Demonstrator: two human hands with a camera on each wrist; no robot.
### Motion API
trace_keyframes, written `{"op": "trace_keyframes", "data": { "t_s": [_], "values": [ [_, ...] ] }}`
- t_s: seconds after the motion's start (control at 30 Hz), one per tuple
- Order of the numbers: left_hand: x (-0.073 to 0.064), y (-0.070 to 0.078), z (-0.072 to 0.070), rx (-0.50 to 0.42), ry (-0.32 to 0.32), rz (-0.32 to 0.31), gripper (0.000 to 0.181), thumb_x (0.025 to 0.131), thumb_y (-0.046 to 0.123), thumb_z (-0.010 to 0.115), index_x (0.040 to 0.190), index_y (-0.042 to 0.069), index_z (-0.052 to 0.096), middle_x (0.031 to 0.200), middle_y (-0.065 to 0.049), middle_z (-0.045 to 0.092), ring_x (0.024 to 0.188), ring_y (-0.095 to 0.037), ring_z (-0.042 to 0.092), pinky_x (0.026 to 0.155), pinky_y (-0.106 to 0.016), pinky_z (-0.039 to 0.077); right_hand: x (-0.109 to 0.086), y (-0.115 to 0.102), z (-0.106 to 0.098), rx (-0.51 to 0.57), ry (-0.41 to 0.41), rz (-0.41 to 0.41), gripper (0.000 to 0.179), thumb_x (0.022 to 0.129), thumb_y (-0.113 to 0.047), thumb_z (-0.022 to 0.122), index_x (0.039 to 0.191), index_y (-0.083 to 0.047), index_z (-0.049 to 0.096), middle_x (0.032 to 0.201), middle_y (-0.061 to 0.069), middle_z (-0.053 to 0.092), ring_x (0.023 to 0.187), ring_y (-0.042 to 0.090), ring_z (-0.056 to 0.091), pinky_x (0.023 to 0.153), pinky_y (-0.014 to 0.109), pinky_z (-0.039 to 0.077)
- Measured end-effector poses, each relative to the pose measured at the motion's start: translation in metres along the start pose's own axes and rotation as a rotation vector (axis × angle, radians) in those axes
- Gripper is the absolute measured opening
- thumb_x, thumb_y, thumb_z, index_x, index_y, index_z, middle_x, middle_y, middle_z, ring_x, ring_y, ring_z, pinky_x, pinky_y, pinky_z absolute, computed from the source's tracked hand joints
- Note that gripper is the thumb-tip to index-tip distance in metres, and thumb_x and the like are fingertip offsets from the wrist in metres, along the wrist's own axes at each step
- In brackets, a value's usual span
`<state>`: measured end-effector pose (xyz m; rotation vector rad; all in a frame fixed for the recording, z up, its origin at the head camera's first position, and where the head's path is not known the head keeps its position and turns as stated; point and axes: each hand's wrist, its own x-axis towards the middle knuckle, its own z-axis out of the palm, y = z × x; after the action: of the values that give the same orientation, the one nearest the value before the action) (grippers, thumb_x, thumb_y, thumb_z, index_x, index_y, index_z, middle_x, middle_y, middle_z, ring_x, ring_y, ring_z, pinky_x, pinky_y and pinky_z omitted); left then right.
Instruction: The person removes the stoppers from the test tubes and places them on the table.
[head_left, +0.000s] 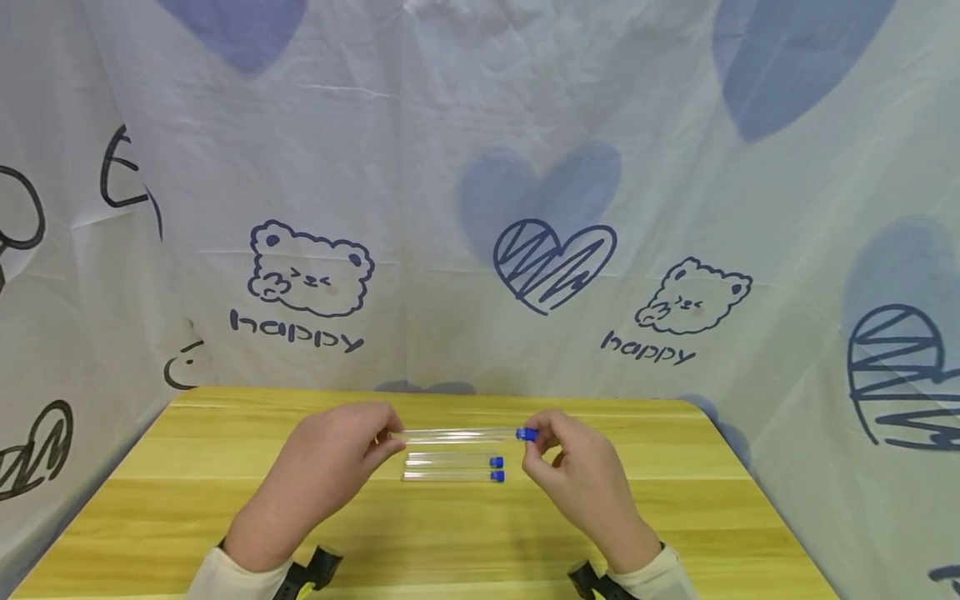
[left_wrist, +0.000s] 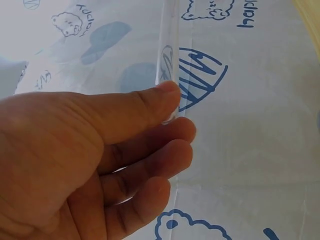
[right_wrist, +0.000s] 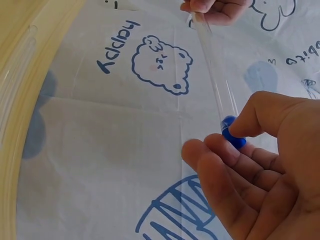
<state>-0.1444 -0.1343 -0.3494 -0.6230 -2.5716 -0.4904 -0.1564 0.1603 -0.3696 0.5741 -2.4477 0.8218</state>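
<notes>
A clear test tube [head_left: 457,435] with a blue cap [head_left: 527,434] is held level between both hands above the table. My left hand [head_left: 337,454] pinches its rounded, uncapped end between thumb and forefinger, seen close up in the left wrist view on the tube [left_wrist: 168,45]. At the other end my right hand [head_left: 581,467] pinches the blue cap [right_wrist: 233,132] between thumb and fingers. Two more capped test tubes lie side by side just nearer to me, a farther tube [head_left: 450,460] and a nearer tube [head_left: 450,477], their caps pointing right.
The wooden table [head_left: 420,542] has light yellow grain. A pale cloth [head_left: 435,275] printed with hearts, bears and lettering hangs behind it and along both sides.
</notes>
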Motion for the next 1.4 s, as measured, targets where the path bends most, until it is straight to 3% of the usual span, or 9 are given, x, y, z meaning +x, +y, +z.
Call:
{"op": "trace_keyframes", "data": {
  "t_s": [0.37,0.57,0.73,0.87,1.17,1.4],
  "values": [
    [-0.0004,0.0016,-0.0013,-0.03,-0.049,-0.04,0.01,0.09,0.027,0.082,0.087,0.026,0.072,0.079,0.019,0.066,0.063,0.004,0.05,0.061,-0.024,0.048,0.0012,-0.0003,0.0008,0.099,-0.023,0.057,0.017,0.088,-0.001,0.075,0.098,-0.015,0.072,0.082,-0.013,0.069,0.073,0.0,0.064,0.064,0.017,0.056],
    [0.0,0.0005,0.0008,-0.01,-0.028,-0.036,0.009,0.09,0.025,0.082,0.09,0.024,0.073,0.081,0.016,0.069,0.064,0.003,0.052,0.06,-0.024,0.048,0.0011,-0.0012,0.0013,0.129,0.0,0.021,0.022,0.088,0.001,0.076,0.105,-0.011,0.07,0.089,-0.01,0.069,0.079,0.003,0.065,0.067,0.017,0.057],
    [-0.0003,-0.0016,0.002,-0.006,0.01,-0.025,0.01,0.091,0.021,0.082,0.091,0.022,0.072,0.082,0.015,0.068,0.063,0.002,0.051,0.06,-0.024,0.048,0.0018,-0.0031,0.0017,0.097,-0.016,0.013,0.024,0.09,-0.008,0.081,0.112,-0.012,0.071,0.086,-0.013,0.067,0.077,0.0,0.065,0.068,0.018,0.057],
    [-0.0001,-0.0018,0.0017,-0.005,0.019,-0.02,0.011,0.091,0.021,0.081,0.092,0.023,0.07,0.083,0.016,0.067,0.063,0.001,0.049,0.059,-0.024,0.047,0.002,-0.0033,0.0015,0.058,-0.032,0.023,0.017,0.092,-0.011,0.08,0.105,-0.016,0.071,0.089,-0.014,0.068,0.079,-0.001,0.064,0.068,0.019,0.057],
    [0.0004,0.0002,-0.0006,-0.026,-0.05,-0.058,0.011,0.091,0.024,0.081,0.091,0.024,0.07,0.081,0.017,0.066,0.063,0.002,0.05,0.06,-0.025,0.047,0.0006,-0.0035,0.0009,-0.021,-0.011,-0.001,0.014,0.092,-0.014,0.081,0.101,-0.018,0.071,0.088,-0.013,0.068,0.077,-0.001,0.062,0.064,0.019,0.054],
    [-0.0008,-0.0019,-0.0013,-0.018,0.015,-0.02,0.01,0.091,0.025,0.081,0.091,0.025,0.072,0.081,0.018,0.067,0.063,0.004,0.049,0.059,-0.024,0.046,0.0,-0.0009,0.0008,-0.087,0.057,-0.095,0.011,0.092,-0.016,0.08,0.101,-0.016,0.072,0.087,-0.011,0.07,0.074,-0.001,0.062,0.06,0.017,0.053]
  ]
}}
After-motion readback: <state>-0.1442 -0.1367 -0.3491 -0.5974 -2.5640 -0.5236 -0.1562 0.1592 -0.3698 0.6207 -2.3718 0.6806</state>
